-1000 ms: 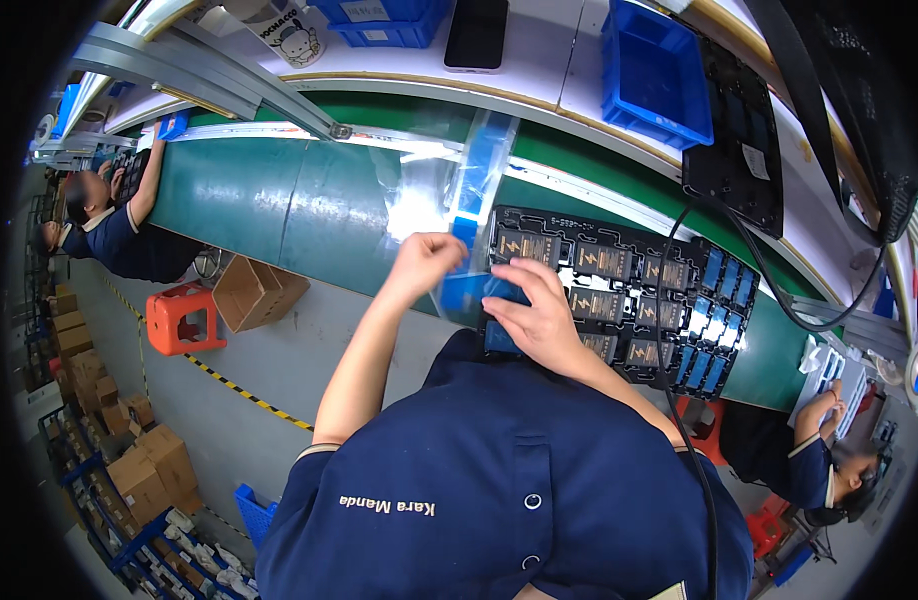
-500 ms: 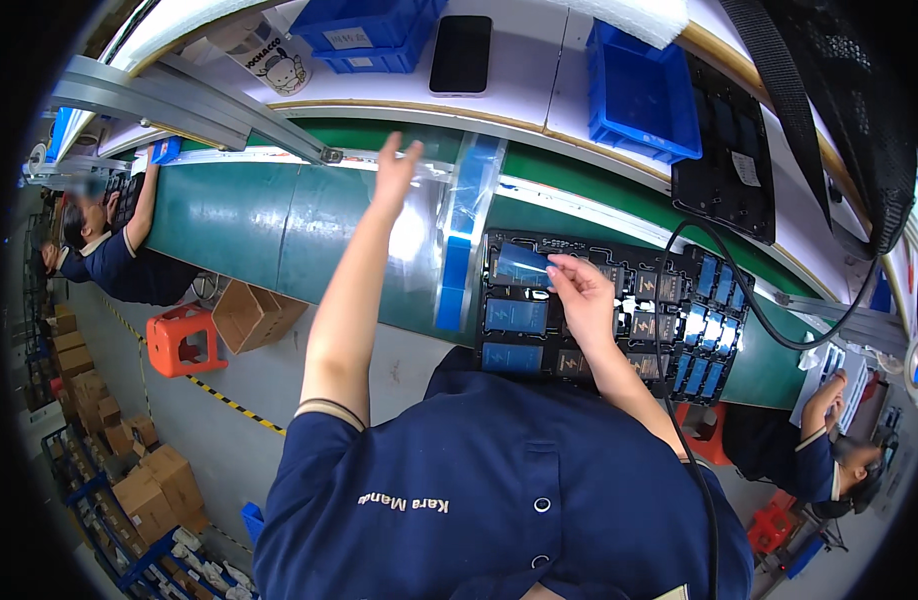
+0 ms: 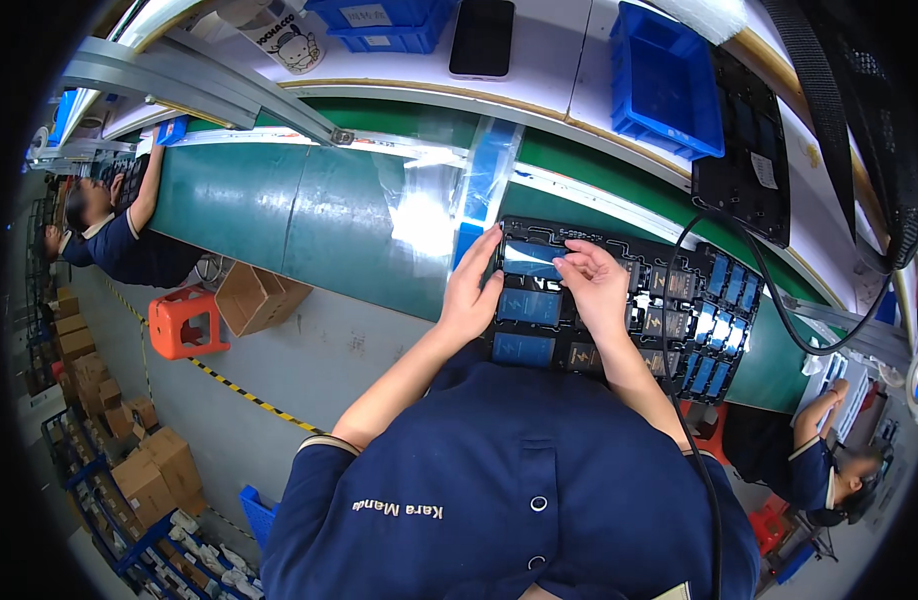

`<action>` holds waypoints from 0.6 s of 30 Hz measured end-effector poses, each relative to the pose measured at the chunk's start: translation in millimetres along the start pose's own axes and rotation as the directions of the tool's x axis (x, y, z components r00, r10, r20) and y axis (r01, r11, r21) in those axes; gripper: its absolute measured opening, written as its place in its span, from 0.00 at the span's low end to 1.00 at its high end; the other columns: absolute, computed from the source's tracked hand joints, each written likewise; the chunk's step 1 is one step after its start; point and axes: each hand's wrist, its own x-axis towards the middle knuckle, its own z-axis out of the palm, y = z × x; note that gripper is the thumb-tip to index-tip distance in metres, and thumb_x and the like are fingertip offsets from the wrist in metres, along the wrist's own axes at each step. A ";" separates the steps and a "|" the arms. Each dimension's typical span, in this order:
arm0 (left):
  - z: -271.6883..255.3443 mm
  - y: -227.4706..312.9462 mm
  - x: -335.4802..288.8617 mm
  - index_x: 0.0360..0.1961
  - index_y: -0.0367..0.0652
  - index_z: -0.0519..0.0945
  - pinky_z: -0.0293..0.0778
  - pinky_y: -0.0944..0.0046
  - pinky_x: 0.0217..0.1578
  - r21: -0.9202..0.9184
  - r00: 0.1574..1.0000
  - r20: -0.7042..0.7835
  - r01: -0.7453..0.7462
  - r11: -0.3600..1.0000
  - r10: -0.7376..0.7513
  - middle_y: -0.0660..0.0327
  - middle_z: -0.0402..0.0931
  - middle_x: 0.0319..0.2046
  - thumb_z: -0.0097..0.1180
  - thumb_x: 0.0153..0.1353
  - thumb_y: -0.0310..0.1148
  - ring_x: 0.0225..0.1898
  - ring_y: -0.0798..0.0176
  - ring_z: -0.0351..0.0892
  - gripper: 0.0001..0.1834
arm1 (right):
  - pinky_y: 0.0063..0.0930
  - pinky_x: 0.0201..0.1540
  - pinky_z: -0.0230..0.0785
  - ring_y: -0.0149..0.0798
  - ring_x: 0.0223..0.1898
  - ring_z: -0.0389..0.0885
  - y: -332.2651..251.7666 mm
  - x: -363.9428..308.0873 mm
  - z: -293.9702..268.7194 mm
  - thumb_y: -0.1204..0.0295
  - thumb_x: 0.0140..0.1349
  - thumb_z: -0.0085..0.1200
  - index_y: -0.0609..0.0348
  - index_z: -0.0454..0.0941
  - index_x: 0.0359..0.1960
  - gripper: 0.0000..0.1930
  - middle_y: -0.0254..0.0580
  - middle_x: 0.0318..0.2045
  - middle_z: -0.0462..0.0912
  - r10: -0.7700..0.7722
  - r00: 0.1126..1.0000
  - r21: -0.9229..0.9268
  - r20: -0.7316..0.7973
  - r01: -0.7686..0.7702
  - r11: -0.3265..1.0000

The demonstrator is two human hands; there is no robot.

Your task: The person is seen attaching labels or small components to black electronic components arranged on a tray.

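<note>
blue film (image 3: 529, 261) pinched in my right hand (image 3: 601, 287) could crease or sit crooked if my spread-fingered left hand (image 3: 469, 299) lets the black tray (image 3: 547, 230) shift.

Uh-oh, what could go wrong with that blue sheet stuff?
The blue film might wrinkle or sit crooked, since the right hand is at just one end. The left hand, by the black tray's edge, could nudge it. The black cable, crossing this view, might get in the way.
</note>
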 end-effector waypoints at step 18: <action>6.3 -8.4 -6.0 0.50 0.36 0.66 0.65 0.55 0.59 0.040 0.996 -0.045 -0.077 0.996 0.078 0.41 0.62 0.62 0.47 0.56 0.18 0.60 0.43 0.68 0.19 | 0.15 0.34 0.71 0.21 0.29 0.79 1.4 0.3 -0.3 0.79 0.55 0.63 0.66 0.79 0.41 0.12 0.36 0.28 0.84 0.002 1.000 0.030 -0.020 -0.002 1.000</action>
